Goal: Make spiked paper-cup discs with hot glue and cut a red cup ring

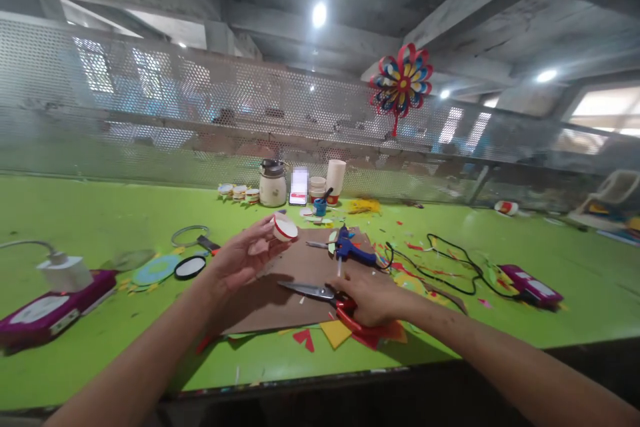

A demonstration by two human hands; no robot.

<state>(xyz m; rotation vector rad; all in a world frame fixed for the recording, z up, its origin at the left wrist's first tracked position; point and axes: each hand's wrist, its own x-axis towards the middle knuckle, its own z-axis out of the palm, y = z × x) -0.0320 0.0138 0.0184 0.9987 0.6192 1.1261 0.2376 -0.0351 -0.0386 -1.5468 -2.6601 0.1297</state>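
My left hand [245, 255] is raised over the green table [100, 213] and grips a small white paper cup with a red rim [285, 227] between thumb and fingers. My right hand [367, 297] rests on the brown cardboard sheet [295, 277], fingers curled over the red handles of a pair of scissors [320, 292] whose blades point left. A blue glue gun [353, 248] lies just beyond the right hand, its black cable trailing right.
Purple boxes sit at the left [47, 310] and right [533, 283]. Paper rings and a black-rimmed disc [190, 267] lie left of the cardboard. A jar [273, 185], phone, stacked cups [335, 180] stand by the mesh wall. A paper flower [401, 85] hangs above. Coloured scraps [335, 332] lie about.
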